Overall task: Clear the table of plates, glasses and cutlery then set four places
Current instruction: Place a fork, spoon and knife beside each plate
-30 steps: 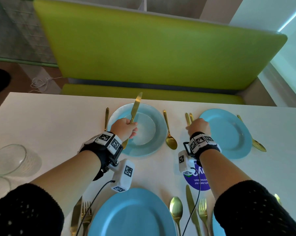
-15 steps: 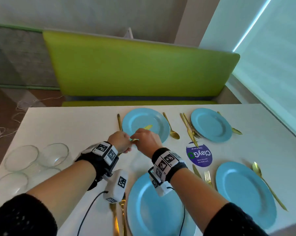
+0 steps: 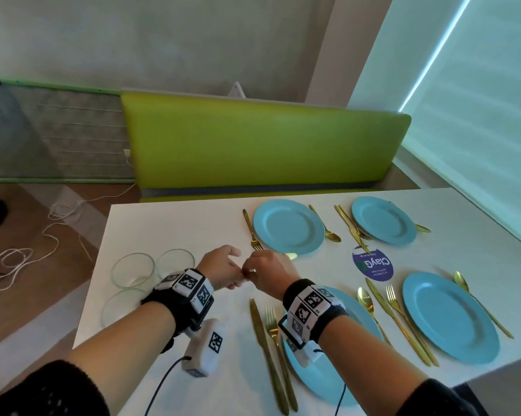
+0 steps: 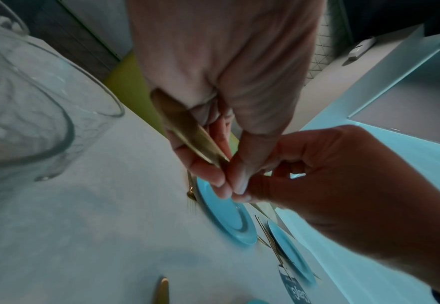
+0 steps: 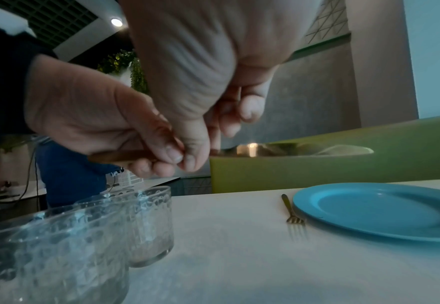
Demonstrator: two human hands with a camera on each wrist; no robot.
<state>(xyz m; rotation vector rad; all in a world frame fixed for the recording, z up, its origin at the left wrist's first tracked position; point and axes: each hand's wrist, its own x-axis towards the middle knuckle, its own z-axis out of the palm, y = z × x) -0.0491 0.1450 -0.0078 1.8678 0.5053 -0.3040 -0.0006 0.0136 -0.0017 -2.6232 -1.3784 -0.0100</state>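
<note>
While both hands point(image 3: 244, 273) pinch one gold knife point(image 5: 291, 151): four blue plates point(image 3: 288, 226), three glasses point(image 3: 132, 270).

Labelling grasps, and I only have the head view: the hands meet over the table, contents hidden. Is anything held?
Observer: Yes. The left wrist view shows a gold knife, its handle pinched in the left hand.
Operator: Right hand on it too?
Observer: Yes. In the right wrist view, the right hand pinches it right beside the left fingertips.
Operator: Blade?
Observer: The blade sticks out past the right hand's grip, roughly level, above the table.
</note>
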